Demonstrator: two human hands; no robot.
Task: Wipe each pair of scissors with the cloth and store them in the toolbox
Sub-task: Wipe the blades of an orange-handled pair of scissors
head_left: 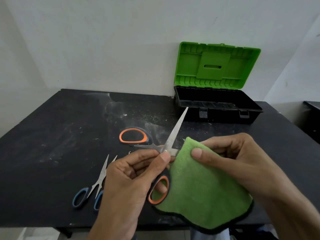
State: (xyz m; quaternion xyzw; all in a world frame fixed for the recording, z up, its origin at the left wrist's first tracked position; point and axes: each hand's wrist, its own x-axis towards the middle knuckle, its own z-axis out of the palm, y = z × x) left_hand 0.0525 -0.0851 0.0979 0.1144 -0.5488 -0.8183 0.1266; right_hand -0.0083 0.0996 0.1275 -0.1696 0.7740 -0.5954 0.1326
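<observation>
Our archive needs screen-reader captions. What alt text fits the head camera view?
A left hand holds open orange-handled scissors while the right hand pinches a green cloth over one blade. On the black table lie blue-handled scissors; an open toolbox stands behind.

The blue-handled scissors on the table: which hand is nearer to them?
Left. The left hand, holding the orange-handled scissors, overlaps the blue-handled scissors in view; the right hand is farther right, holding the green cloth.

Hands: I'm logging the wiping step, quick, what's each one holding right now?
Left hand: closed, holding the orange-handled scissors, blades spread.
Right hand: closed, pinching the green cloth over one blade.
</observation>
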